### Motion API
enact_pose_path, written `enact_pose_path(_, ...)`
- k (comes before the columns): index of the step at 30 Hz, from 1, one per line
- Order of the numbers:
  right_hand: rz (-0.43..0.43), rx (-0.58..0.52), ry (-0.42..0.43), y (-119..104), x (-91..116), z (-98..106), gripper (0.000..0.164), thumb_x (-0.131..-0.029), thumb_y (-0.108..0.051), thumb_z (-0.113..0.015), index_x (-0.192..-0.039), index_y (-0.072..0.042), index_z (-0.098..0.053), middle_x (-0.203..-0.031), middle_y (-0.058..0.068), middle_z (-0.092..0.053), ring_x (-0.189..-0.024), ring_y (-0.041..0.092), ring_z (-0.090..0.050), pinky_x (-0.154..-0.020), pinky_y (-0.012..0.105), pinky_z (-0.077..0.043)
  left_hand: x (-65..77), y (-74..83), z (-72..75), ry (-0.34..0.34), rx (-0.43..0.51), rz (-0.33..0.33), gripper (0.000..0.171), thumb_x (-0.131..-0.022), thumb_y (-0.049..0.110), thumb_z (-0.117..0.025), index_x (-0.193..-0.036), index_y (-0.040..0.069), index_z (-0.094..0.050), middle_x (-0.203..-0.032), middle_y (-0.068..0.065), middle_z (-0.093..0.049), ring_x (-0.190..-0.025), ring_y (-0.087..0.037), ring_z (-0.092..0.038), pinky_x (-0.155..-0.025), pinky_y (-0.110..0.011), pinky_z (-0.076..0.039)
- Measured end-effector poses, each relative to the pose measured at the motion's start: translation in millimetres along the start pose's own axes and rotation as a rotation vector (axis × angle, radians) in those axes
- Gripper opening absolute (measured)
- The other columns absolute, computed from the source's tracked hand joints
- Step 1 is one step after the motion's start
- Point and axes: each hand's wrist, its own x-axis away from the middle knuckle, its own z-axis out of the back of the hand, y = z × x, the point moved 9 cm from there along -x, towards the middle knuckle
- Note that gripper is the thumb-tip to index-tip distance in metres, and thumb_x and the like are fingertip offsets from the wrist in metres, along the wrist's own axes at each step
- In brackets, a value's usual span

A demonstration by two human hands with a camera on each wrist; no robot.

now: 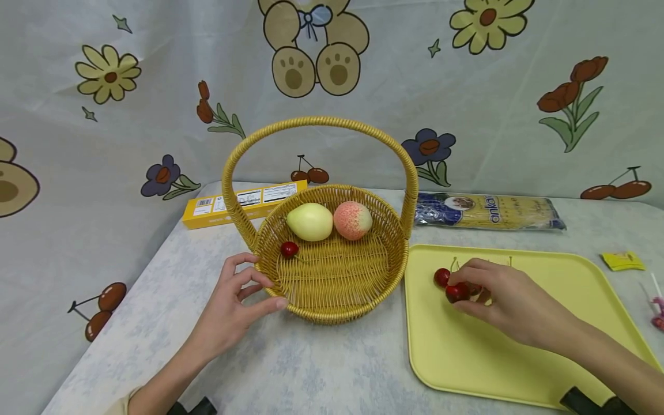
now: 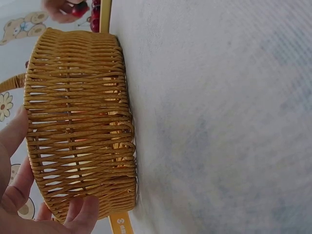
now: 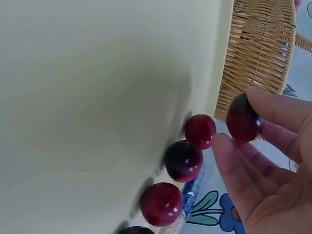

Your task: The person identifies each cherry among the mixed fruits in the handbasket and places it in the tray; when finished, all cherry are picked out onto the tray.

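My right hand (image 1: 510, 297) pinches a dark red cherry (image 3: 243, 121) between thumb and fingers above the yellow tray (image 1: 498, 369). Several more cherries (image 3: 161, 204) lie in a row on the tray, beside that hand. At the left front of a woven basket (image 1: 332, 316), my left hand (image 1: 236, 305) touches the rim and outer wall with spread fingers. Inside the basket are a pale green-yellow pear-like fruit (image 1: 310, 222), a pink and cream peach (image 1: 353, 220) and one cherry (image 1: 289, 249) with a stem. The right fingers partly hide the tray cherries in the head view.
A tall handle (image 1: 319, 121) arches over the basket. Behind it lies a yellow box (image 1: 207, 216); at the back right is a pack of noodles (image 1: 482, 211). A small yellow packet (image 1: 622, 261) and a lollipop (image 1: 659, 311) lie right of the tray. A patterned cloth hangs behind.
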Motion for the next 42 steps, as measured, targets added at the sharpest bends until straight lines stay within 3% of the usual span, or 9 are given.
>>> enact_pose_path(12, -0.071, 0.054, -0.074, 17, 5, -17, 0.025, -0.079, -0.016, -0.084, -0.100, -0.023, -0.073, -0.085, -0.011, -0.053, -0.069, 0.006, -0.045, -0.055, 0.021, -0.041, 0.9, 0.7, -0.4, -0.003, 0.006, 0.008, 0.026, -0.082, 0.020, -0.083, -0.089, 0.007, -0.061, -0.139, -0.011, -0.029, -0.131, -0.034, -0.039, -0.101, -0.044, -0.048)
enact_pose_path(25, -0.096, 0.065, -0.119, 25, 6, -25, 0.023, -0.080, -0.018, -0.083, -0.101, -0.021, -0.073, -0.088, -0.009, -0.055, -0.071, 0.007, -0.047, -0.057, 0.022, -0.044, 0.0, 0.6, -0.4, 0.001, 0.003, 0.018, 0.026, -0.082, 0.020, -0.083, -0.089, 0.007, -0.061, -0.140, -0.010, -0.028, -0.131, -0.034, -0.039, -0.101, -0.044, -0.048)
enact_pose_path(42, -0.065, 0.106, -0.065, 17, 8, -12, 0.027, -0.079, -0.016, -0.084, -0.104, -0.020, -0.074, -0.083, -0.011, -0.051, -0.063, 0.003, -0.043, -0.050, 0.021, -0.039, 0.2, 0.4, -0.4, 0.002, 0.000, 0.009, 0.025, -0.082, 0.018, -0.083, -0.088, 0.007, -0.061, -0.139, -0.011, -0.029, -0.130, -0.035, -0.040, -0.101, -0.044, -0.048)
